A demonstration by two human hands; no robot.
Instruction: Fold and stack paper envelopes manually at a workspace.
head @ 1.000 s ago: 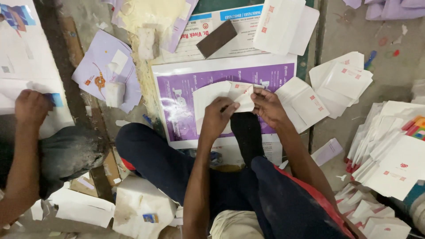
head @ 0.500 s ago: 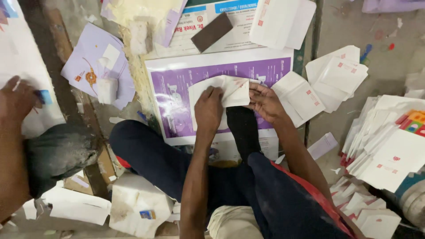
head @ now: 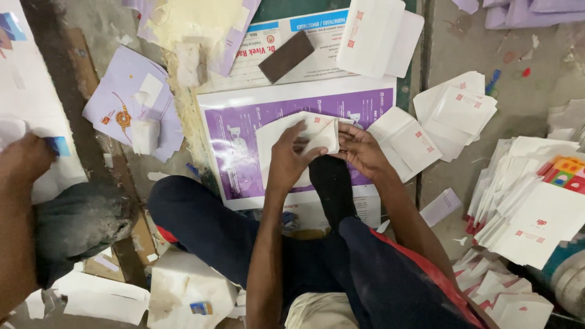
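Both hands hold one white envelope (head: 304, 137): left hand (head: 291, 159) pressing its face, right hand (head: 359, 148) pinching the right edge. Since a second ago, the flap has been folded flatter over the purple sheet (head: 237, 146); finished envelopes (head: 405, 140) lie right

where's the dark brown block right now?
Head view, top centre: the dark brown block lies tilted on a printed white sheet, just left of the white envelope stack and above the purple sheet.
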